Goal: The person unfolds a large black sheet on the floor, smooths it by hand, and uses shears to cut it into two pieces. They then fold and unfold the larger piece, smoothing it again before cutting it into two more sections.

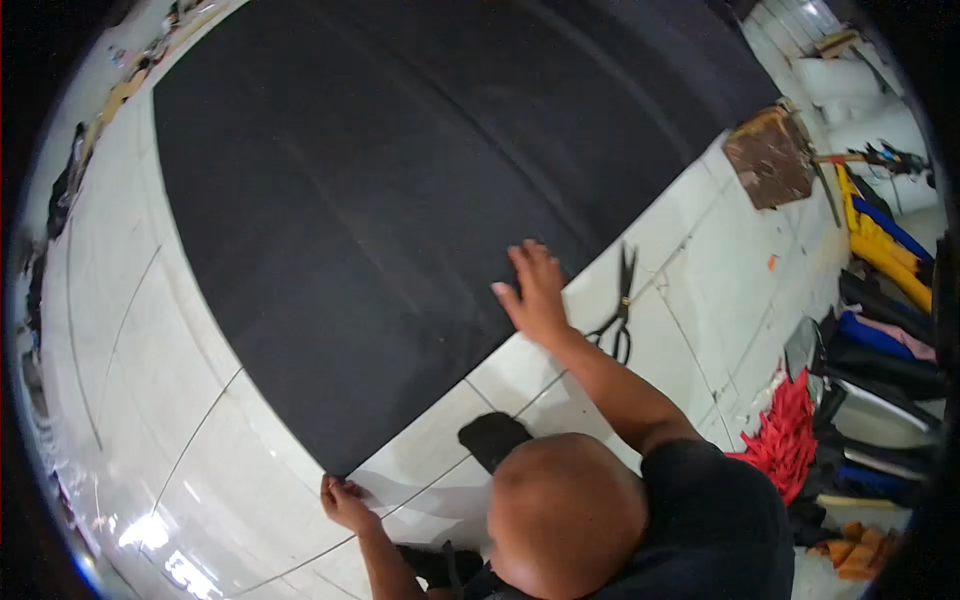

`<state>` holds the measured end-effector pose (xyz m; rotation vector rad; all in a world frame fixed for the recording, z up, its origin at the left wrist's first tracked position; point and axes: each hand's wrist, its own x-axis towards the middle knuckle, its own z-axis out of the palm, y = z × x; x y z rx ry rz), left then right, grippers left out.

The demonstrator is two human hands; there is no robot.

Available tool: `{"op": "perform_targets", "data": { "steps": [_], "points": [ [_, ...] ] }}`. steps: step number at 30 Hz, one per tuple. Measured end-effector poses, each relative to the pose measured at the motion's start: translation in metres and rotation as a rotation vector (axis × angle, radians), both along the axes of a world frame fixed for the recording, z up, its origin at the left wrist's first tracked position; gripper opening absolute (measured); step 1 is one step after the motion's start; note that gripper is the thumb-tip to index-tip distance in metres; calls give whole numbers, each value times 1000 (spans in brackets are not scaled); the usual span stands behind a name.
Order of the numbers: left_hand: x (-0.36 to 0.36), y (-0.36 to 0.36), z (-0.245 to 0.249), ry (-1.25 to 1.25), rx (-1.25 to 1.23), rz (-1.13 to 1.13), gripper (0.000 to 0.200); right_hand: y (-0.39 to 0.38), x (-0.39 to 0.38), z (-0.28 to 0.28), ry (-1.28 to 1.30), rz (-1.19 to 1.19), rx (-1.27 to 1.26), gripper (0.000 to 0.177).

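Observation:
Neither my left hand nor my right hand shows in the view. Another person, seen from above in a black shirt [715,510], is low over the floor at the bottom. That person's right hand [538,297] lies with spread fingers on a large black cloth [370,200], near its lower right edge. At the cloth's bottom corner the person's left hand [347,502] has its fingers closed at the tip of the fabric. Black scissors [622,308] lie on the tiles beside the right hand.
White floor tiles [200,440] surround the cloth. A brown block [770,160] sits at the cloth's right edge. Red scraps [782,435], orange pieces [860,550], yellow material [885,260] and white rolls [850,85] are along the right side.

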<state>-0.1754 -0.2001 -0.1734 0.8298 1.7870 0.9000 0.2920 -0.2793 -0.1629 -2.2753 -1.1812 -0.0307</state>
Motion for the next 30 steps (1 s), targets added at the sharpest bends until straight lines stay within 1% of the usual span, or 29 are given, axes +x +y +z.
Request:
{"op": "perform_targets", "data": {
  "steps": [1,2,3,4,5,7,8,9,12,15,17,19,22,25,28,30],
  "points": [
    [-1,-2,5,44,35,-32,15,-3,3,11,33,-59,12,56],
    [-2,0,3,97,52,-62,16,-10,10,9,-45,-60,52,52],
    [-2,-1,1,147,64,-89,18,-22,18,6,-132,-42,25,51],
    [4,-2,8,163,77,-91,21,-37,19,5,-124,-39,-54,52],
    [8,-1,13,175,85,-95,23,-50,22,3,-64,-45,-219,54],
    [-4,-5,-2,150,128,-93,25,-65,25,-6,-103,17,-262,54],
    [-3,-4,2,240,144,-130,26,-64,25,-4,-82,24,-283,54],
    [-3,-5,-2,225,142,-105,26,-67,25,1,-63,23,-311,54],
    [-8,-6,-9,174,107,-55,26,-74,21,4,-125,-5,-333,55],
    [-6,-2,-6,234,111,-92,26,-76,13,6,-105,-76,-351,55],
    [-9,-1,-4,209,73,-89,27,-73,11,6,-112,-81,-363,54],
    [-14,-4,-13,164,78,-82,30,-74,14,3,-107,-82,-385,53],
    [-19,-5,-28,128,97,-37,28,-82,14,-2,-114,-46,-383,54],
    [-8,-3,-11,61,93,9,25,-88,19,-6,-112,-7,-337,55],
    [-12,-4,-17,69,125,-16,23,-87,19,-4,-92,-13,-327,56],
    [-12,-4,-16,102,103,-20,23,-83,17,1,-75,-28,-329,56]
  ]
}}
